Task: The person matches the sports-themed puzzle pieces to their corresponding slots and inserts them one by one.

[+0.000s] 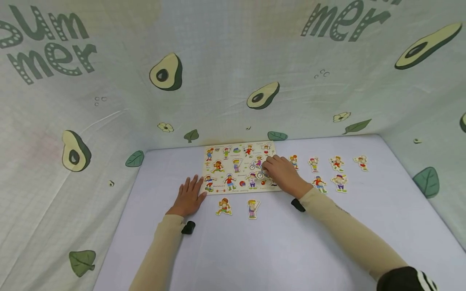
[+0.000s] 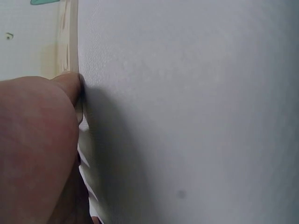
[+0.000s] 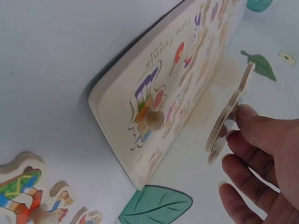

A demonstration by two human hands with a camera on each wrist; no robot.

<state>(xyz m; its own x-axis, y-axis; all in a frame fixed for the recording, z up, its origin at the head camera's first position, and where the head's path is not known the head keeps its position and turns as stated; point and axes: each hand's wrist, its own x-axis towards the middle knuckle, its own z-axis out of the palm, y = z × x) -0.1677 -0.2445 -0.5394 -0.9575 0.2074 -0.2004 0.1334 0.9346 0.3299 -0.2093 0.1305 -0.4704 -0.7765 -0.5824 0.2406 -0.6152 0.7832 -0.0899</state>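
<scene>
A flat wooden puzzle board (image 1: pixel 243 190) printed with children playing sports lies at the back of the table. My right hand (image 1: pixel 285 173) is raised over its right side. Between thumb and fingers it pinches a thin wooden puzzle piece (image 3: pixel 230 112), seen edge-on in the right wrist view; in the head view a bicycle wheel shows beside the fingertips. Fingers spread, my left hand (image 1: pixel 187 199) rests on the table at the board's left edge, its thumb (image 2: pixel 69 86) touching that edge. A table tennis piece (image 3: pixel 144 105) with a round knob sits in the board's corner.
Several loose puzzle pieces lie right of the board, among them a batter (image 1: pixel 339 183) and a tennis player (image 1: pixel 361 163). In front of the board are a runner piece (image 1: pixel 223 206) and a golfer piece (image 1: pixel 253 209). An avocado-print cloth (image 1: pixel 218 113) hangs behind the table.
</scene>
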